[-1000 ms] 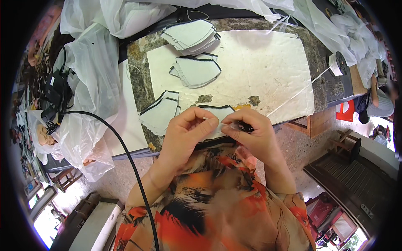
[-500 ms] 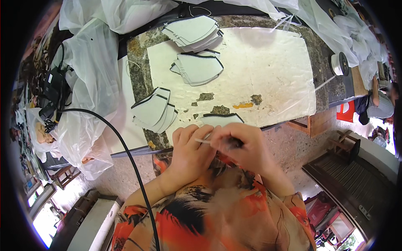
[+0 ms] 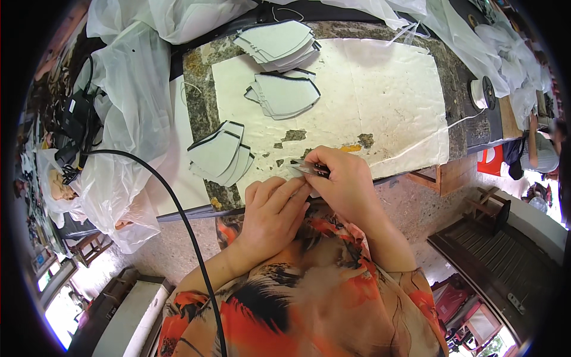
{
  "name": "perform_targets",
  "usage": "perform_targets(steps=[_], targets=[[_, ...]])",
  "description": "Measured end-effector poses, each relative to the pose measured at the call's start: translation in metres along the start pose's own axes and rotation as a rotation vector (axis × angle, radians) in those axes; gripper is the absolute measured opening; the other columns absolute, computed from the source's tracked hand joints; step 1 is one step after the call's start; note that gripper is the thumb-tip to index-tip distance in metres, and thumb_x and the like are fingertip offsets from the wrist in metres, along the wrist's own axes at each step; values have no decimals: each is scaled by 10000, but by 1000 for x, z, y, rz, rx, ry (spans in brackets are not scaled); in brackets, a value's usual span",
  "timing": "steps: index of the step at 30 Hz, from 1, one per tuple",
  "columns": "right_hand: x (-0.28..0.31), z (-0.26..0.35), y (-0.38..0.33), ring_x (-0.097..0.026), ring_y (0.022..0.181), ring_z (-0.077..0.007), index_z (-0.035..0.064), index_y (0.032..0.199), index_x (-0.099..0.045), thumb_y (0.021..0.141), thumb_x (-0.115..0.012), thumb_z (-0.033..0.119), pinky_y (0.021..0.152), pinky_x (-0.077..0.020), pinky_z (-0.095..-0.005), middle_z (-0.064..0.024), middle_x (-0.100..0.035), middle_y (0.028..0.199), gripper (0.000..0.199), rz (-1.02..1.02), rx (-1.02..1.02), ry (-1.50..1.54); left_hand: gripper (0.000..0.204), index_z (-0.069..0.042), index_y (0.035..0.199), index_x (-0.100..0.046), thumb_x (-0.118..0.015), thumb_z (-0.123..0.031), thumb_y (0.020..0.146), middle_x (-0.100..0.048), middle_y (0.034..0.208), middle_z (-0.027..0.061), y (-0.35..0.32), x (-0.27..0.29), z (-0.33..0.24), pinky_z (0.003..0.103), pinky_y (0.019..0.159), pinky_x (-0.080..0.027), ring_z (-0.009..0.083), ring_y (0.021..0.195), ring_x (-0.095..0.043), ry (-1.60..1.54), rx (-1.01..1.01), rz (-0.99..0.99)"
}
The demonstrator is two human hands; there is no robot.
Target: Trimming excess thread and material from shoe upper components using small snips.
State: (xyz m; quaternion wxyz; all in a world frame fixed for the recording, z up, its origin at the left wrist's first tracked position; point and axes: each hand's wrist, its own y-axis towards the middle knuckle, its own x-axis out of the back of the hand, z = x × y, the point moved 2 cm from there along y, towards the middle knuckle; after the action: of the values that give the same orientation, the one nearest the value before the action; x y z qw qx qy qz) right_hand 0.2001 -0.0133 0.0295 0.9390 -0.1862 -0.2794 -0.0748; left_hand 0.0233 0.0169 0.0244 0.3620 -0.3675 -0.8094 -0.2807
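Observation:
My right hand (image 3: 345, 181) is closed on small scissors (image 3: 309, 168) with metal blades and a dark handle. The blades point left, just beyond the fingertips of my left hand (image 3: 270, 211). Those left fingers are bent and pressed together at the table's near edge; what they hold is hidden from view. Three groups of white fabric pieces (image 3: 286, 95) with dark edging lie on the table: a thick stack (image 3: 276, 44) at the back, a thinner one before it, and a fanned group (image 3: 217, 154) to the left.
A worn cream sheet (image 3: 380, 101) covers much of the stone-like tabletop. On the right stands a spool (image 3: 480, 93) of white cord, its cord (image 3: 428, 138) trailing toward my hands. Clear plastic bags (image 3: 134, 95) and a black cable (image 3: 172, 196) are at left. Another person (image 3: 538, 149) is far right.
My right hand has moved up and away from my left, bringing the scissors' blades into view. The white piece beyond my hands has dropped from sight. The cord at right now hangs slacker.

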Motion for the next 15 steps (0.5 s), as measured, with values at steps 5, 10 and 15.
perform_targets(steps=[5, 10, 15], targets=[[1, -1, 3, -687, 901, -366, 70, 1025, -681, 859, -702, 189, 778, -540, -448, -141, -720, 952, 205, 75, 26, 44, 376, -70, 1184, -721, -780, -122, 816, -651, 1261, 50, -2, -2, 2, 421, 934, -410, 269, 1105, -573, 2, -6, -5], [-1, 2, 4, -682, 882, -369, 77, 1015, -671, 862, -688, 171, 759, -537, -457, -135, -713, 931, 180, 29, 56, -21, 377, -70, 1188, -723, -777, -115, 817, -654, 1254, 48, -1, -1, 2, 420, 936, -408, 266, 1099, -573, -7, -12, -5], [-5, 1, 3, -679, 852, -368, 81, 997, -650, 869, -684, 161, 731, -534, -460, -130, -704, 902, 155, -32, 73, -53, 381, -77, 1189, -727, -778, -113, 814, -643, 1276, 60, -2, -2, 2, 422, 944, -407, 277, 1103, -563, -7, -12, 10]])
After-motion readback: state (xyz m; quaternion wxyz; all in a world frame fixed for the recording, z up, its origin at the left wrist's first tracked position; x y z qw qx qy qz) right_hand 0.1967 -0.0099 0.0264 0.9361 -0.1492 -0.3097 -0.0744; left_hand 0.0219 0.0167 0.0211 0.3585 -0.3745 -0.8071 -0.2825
